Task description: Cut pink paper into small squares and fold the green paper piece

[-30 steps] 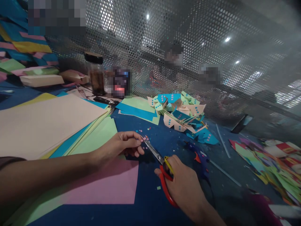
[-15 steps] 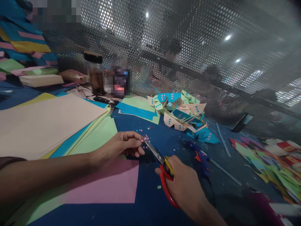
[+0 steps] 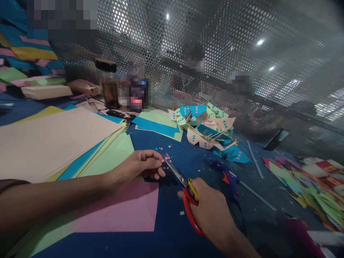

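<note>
- The right hand (image 3: 212, 211), lower centre-right of the frame, is closed around the scissors (image 3: 191, 215), its fingers on the red and yellow handles.
- The scissors slant from there up and left to the centre of the frame; the blades look nearly together — the tips meet the fingers of the left hand.
- The left hand (image 3: 146, 165), at the centre, has thumb and forefinger pinched by the blade tips; anything between them is too small to tell.
- Tiny paper bits (image 3: 167, 156), many of them pink, lie just past the blade tips, and a green bit (image 3: 182, 213) lies left of the red handle.
- Under the left forearm, a pink sheet (image 3: 134, 215) lies lower left of centre, with green paper (image 3: 118, 154) above it and a pale sheet (image 3: 53, 139) at the left.
- Paper models (image 3: 195, 137) with small coloured squares are heaped right of the upper centre.
- A glue gun (image 3: 228, 177) lies right of the scissors, a clear stick (image 3: 259, 196) at its back end.
- Coloured paper (image 3: 319, 204) is piled at the right edge.
- A jar (image 3: 109, 87) stands upper left, before a mesh panel (image 3: 161, 39) — all on a blue tabletop (image 3: 166, 247).
</note>
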Demonstrator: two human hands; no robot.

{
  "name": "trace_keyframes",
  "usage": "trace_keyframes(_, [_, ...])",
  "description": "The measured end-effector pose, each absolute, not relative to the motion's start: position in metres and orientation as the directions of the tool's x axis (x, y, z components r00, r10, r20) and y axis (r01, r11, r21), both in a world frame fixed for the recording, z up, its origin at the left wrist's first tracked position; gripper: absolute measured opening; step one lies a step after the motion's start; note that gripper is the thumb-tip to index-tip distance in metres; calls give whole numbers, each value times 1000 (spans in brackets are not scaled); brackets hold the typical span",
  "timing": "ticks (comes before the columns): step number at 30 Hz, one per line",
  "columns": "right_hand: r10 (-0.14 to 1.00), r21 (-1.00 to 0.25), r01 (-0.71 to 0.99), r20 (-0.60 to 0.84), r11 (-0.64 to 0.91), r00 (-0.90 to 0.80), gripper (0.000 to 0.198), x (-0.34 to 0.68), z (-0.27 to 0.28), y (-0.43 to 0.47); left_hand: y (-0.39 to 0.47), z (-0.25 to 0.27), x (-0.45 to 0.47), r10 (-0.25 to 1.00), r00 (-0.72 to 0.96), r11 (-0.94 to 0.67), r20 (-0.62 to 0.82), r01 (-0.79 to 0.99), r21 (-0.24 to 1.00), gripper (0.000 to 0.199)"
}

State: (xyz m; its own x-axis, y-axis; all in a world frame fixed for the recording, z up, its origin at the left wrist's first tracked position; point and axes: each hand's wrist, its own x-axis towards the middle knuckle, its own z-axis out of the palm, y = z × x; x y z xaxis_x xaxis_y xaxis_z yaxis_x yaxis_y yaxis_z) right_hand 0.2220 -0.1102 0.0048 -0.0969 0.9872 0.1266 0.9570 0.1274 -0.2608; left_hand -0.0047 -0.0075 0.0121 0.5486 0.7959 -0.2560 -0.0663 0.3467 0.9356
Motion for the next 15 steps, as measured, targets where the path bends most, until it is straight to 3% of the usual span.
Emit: trace_keyframes(15, [992, -222, 969, 91, 104, -85, 25, 222, 6, -110, -8, 10, -5, 790, 560, 344, -248, -70, 937, 29])
